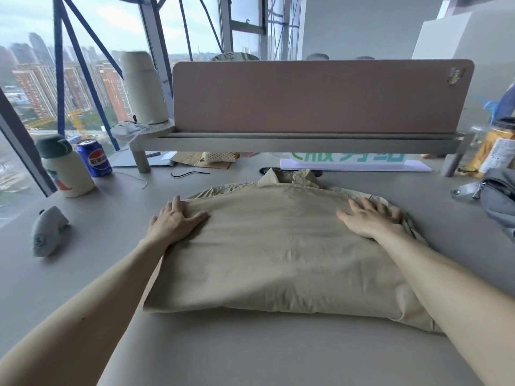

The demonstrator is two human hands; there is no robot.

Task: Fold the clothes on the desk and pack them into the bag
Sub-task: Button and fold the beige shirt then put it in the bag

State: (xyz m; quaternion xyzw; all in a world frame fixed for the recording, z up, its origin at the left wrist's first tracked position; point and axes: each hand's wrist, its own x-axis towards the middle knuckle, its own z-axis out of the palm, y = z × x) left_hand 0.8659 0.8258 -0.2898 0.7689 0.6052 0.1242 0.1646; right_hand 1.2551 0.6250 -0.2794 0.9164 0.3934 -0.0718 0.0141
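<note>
The khaki shirt (pixel 278 246) lies folded, collar away, mid-worktop (pixel 250 352). Both hands — left hand (pixel 175 221), right hand (pixel 370 218) — press it flat, fingers straight and spread. The grey bag (pixel 496 199) sits at right.

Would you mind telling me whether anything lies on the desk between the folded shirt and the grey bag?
Nothing visible does: only bare desk separates the shirt from the bag at the right.

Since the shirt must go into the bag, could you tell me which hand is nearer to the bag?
Right. The right hand rests on the shirt at its right edge, just left of the bag; the left hand rests on its left edge, farther away.
</note>
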